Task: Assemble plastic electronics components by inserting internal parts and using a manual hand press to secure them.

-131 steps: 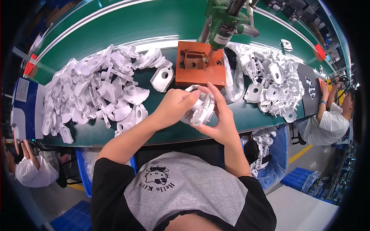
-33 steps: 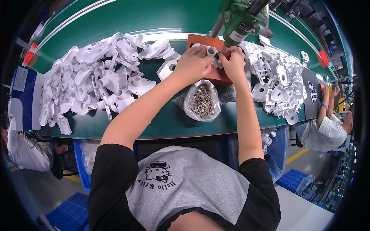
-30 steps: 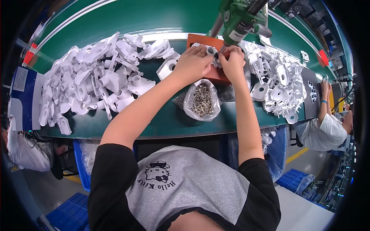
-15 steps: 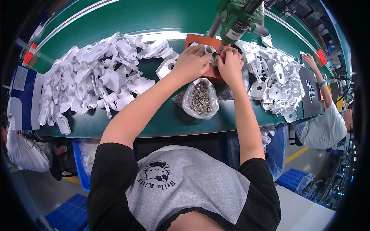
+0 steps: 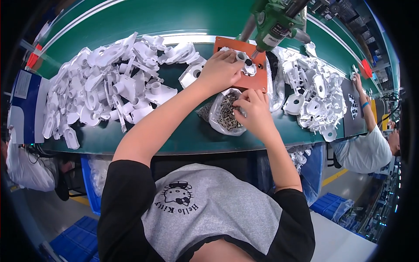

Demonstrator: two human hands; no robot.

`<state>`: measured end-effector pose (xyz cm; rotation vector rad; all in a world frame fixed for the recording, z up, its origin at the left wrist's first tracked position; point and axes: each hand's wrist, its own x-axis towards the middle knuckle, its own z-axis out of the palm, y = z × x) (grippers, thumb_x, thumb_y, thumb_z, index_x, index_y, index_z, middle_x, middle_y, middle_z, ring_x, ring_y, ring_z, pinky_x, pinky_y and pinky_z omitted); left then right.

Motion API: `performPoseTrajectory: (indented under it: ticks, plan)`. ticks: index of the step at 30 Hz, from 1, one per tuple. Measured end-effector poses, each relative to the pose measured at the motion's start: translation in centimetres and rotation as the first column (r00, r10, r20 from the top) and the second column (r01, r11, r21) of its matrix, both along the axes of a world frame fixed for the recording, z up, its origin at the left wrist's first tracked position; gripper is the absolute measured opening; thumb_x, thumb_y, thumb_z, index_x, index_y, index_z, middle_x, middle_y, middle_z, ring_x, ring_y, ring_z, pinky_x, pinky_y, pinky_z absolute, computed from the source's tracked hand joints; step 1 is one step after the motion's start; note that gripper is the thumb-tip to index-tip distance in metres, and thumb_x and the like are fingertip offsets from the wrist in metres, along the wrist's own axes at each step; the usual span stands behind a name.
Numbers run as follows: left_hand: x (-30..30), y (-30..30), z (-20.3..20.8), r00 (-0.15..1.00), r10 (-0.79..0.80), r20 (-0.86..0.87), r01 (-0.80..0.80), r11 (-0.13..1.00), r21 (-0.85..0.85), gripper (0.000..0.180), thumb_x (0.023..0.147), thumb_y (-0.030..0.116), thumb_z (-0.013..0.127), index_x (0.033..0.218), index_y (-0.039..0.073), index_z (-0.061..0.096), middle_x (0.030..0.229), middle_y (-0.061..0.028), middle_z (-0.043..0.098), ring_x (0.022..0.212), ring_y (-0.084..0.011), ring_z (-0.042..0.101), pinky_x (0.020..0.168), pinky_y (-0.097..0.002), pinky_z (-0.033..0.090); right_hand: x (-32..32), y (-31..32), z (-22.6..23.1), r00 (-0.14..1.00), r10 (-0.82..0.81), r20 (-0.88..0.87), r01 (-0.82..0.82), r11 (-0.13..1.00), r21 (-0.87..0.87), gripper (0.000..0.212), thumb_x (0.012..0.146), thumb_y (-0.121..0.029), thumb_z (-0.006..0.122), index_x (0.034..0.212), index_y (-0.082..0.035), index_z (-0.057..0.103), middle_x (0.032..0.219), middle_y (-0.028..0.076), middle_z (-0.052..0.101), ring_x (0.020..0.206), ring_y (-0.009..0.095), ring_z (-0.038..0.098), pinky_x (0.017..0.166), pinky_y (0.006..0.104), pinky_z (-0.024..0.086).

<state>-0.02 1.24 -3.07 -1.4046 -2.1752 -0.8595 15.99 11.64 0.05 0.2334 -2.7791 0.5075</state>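
An orange fixture block (image 5: pixel 257 81) lies on the green bench under a green power driver (image 5: pixel 273 28). On it sits a white plastic part with a round tube (image 5: pixel 240 56) and a dark piece beside the tube. My left hand (image 5: pixel 219 72) grips this part from its left side, its fingertips partly hidden. A clear plastic bag (image 5: pixel 214 115) full of small metal screws (image 5: pixel 228 118) stands just nearer to me. My right hand (image 5: pixel 255 112) reaches over the bag's right side, thumb and forefinger curled and slightly apart at the screws. Nothing shows between them.
White plastic parts heap up on the left (image 5: pixel 94 87), with another pile of white parts (image 5: pixel 312 94) to the right. A blue box (image 5: pixel 27 107) stands at the far left. On the far right a co-worker's arm (image 5: pixel 369 111) reaches over the bench. Blue crates (image 5: pixel 76 240) are below.
My right hand has left the white part on the fixture and come down toward me to the screw bag. The left hand stays on the part, and more of the orange block shows.
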Motion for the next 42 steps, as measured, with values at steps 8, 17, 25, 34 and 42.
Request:
performPoseTrajectory:
  ticks: [8,17,25,34,42]
  plan:
    - [-0.1,0.1,-0.2,0.999,0.017,-0.03,-0.017,1.0,-0.015,0.019,0.08,0.021,0.057,0.092,0.007,0.062,0.113,-0.0224,0.06,0.112,-0.0329,0.055,0.1,-0.0428,0.038,-0.3,-0.5,0.1,0.998,0.006,-0.065,0.0,0.996,0.091,0.014,0.065,-0.01,0.07,0.078,-0.007,0.067,0.084,0.004,0.053,0.085,0.023,0.049,0.08,0.0365,0.039]
    - [-0.2,0.2,-0.3,1.0,0.003,-0.014,-0.003,1.0,0.003,0.018,0.079,0.021,0.056,0.09,0.006,0.062,0.114,-0.0219,0.06,0.111,-0.0327,0.055,0.099,-0.0426,0.038,-0.6,-0.8,-0.1,0.993,-0.001,-0.121,0.014,0.994,0.113,0.008,0.061,-0.012,0.067,0.067,-0.008,0.064,0.079,0.004,0.052,0.082,0.023,0.049,0.078,0.0368,0.039]
    - [-0.3,0.3,-0.5,1.0,-0.001,-0.013,0.002,1.0,0.015,0.018,0.079,0.02,0.057,0.088,0.006,0.062,0.113,-0.021,0.06,0.112,-0.0325,0.054,0.099,-0.0422,0.038,-1.0,-1.1,-0.1,0.997,-0.042,-0.064,0.054,0.979,0.198,0.009,0.062,-0.014,0.067,0.067,-0.008,0.064,0.078,0.005,0.053,0.081,0.023,0.049,0.077,0.0376,0.04]
    - [-0.2,0.2,-0.2,1.0,-0.007,-0.013,0.007,1.0,0.013,0.018,0.079,0.021,0.057,0.089,0.006,0.062,0.111,-0.0206,0.061,0.111,-0.0323,0.055,0.098,-0.0423,0.039,-0.8,-1.1,-0.2,0.993,-0.036,-0.11,0.052,0.987,0.154,0.007,0.063,-0.014,0.066,0.065,-0.007,0.064,0.076,0.005,0.052,0.082,0.023,0.05,0.076,0.0369,0.041]
    - [-0.1,0.2,-0.3,1.0,0.006,-0.021,-0.005,1.0,0.021,0.019,0.079,0.021,0.057,0.089,0.006,0.063,0.111,-0.0207,0.061,0.111,-0.0325,0.055,0.098,-0.0423,0.039,-1.1,-1.4,-0.1,0.996,-0.045,-0.083,0.066,0.959,0.276,0.008,0.062,-0.013,0.064,0.065,-0.006,0.064,0.076,0.006,0.054,0.081,0.024,0.05,0.074,0.037,0.041]
